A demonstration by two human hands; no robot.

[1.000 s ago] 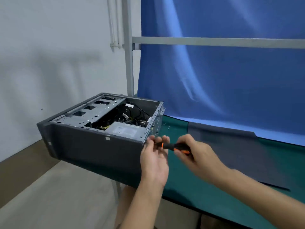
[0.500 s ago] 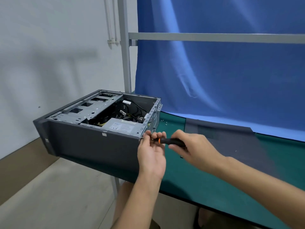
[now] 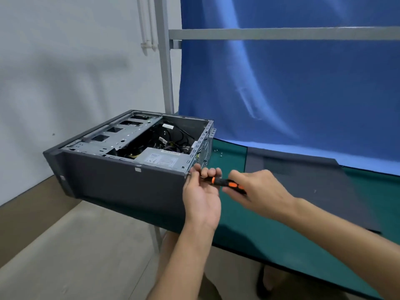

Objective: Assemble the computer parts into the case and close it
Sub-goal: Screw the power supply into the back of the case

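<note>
A dark grey computer case [image 3: 121, 180] lies on its side at the left end of the green table [image 3: 249, 230], its top open. Inside I see a silver power supply [image 3: 161, 159], a metal drive cage [image 3: 121, 137] and black cables. My right hand [image 3: 257, 191] grips a black and orange screwdriver [image 3: 225, 182], its tip pointing at the case's near rear corner. My left hand [image 3: 202, 191] curls its fingers around the screwdriver's front end at that corner. The tip itself is hidden by the fingers.
The case's flat grey side panel [image 3: 313, 187] lies on the table to the right. A few small screws [image 3: 218, 152] sit on the mat behind the case. A blue cloth on a metal frame hangs behind the table. The case overhangs the table's left edge.
The screwdriver handle has turned in my right hand, showing more orange now. Both hands stay at the case's rear corner; the view shifted slightly.
</note>
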